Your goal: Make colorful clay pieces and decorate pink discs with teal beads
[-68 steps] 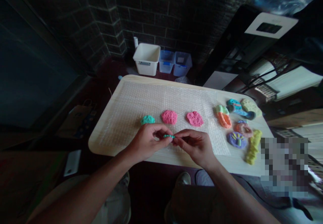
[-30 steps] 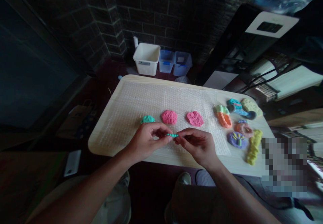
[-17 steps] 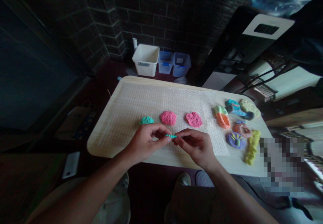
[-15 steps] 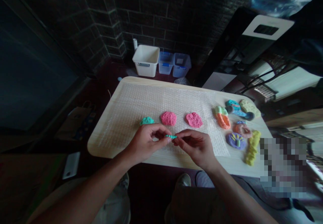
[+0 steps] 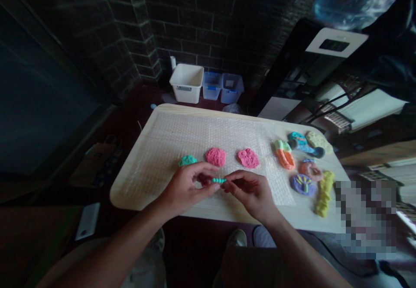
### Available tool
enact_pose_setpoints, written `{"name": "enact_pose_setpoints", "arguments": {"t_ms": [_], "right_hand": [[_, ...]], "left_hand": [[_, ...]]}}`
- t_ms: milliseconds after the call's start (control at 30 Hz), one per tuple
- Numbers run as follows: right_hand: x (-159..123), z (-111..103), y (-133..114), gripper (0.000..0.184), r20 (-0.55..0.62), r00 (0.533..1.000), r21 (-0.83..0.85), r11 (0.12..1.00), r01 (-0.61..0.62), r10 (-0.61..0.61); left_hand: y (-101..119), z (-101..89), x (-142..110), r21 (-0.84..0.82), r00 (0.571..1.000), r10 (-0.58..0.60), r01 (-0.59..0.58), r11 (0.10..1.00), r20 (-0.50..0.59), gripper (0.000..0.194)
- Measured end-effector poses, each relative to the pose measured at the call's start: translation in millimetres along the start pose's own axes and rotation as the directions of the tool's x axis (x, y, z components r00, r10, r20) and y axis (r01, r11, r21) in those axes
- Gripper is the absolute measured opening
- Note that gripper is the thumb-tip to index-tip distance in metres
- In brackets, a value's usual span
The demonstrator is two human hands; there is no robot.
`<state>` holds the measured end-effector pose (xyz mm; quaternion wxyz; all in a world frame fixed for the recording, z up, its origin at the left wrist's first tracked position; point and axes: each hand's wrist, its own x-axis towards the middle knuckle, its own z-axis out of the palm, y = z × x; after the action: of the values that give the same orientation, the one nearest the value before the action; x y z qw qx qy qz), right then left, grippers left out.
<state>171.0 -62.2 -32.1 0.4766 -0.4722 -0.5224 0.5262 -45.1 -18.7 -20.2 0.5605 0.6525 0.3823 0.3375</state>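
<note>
Between both hands, above the front of the table, is a short beaded strip of teal modelling clay (image 5: pixel 219 180). My left hand (image 5: pixel 191 185) pinches its left end between thumb and fingers. At the right end, the thumb and fingertips of my right hand (image 5: pixel 248 189) close on it. Just behind my left hand lies a teal clay lump (image 5: pixel 187 160), partly covered by the hand. Two pink clay lumps, one in the middle (image 5: pixel 216 156) and one farther right (image 5: pixel 248 158), rest on the bubble wrap (image 5: pixel 182 132).
Several clay pieces stand at the table's right: an orange and green one (image 5: pixel 284 154), a blue one (image 5: pixel 305 144), a purple disc (image 5: pixel 303 185) and a yellow strip (image 5: pixel 324 194). Behind the wooden table (image 5: pixel 130 197) are a white bin (image 5: pixel 186 82) and two clear boxes.
The whole view has shifted, so the table sits slightly lower. My left fingers have opened a little along the strip, showing more of its beads. Both hands keep their hold.
</note>
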Motion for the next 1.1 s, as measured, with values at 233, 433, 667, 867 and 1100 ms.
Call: {"name": "enact_pose_setpoints", "arguments": {"t_ms": [233, 433, 667, 867, 1100], "right_hand": [[6.9, -14.6, 17.3, 0.027, -0.066, 0.996, -0.073, 0.995, -0.066, 0.061], [12.3, -24.0, 34.0, 0.024, -0.094, 0.991, -0.228, 0.967, -0.115, 0.096], [12.7, -20.5, 25.2, 0.017, -0.03, 0.999, -0.511, 0.858, -0.048, 0.038], [14.1, -20.4, 18.9, 0.015, 0.024, 0.992, -0.641, 0.76, 0.108, -0.121], [8.3, -30.8, 25.4, 0.02, -0.082, 0.991, -0.494, 0.868, 0.052, -0.106]], "left_hand": [[-2.1, -36.9, -0.7, 0.281, 0.96, 0.128, -0.055, 0.958, -0.25, 0.029], [-23.4, -55.8, 8.8, 0.638, 0.93, 0.278, -0.064, 0.767, -0.241, 0.02], [-44.1, -46.5, 14.8, 0.73, 0.978, 0.193, -0.078, 0.679, -0.075, 0.046], [-41.6, -48.7, 15.7, 0.695, 0.984, 0.146, -0.035, 0.718, -0.101, 0.032], [-23.8, -42.9, 11.4, 0.472, 0.959, 0.083, 0.058, 0.88, -0.272, 0.033]]}}
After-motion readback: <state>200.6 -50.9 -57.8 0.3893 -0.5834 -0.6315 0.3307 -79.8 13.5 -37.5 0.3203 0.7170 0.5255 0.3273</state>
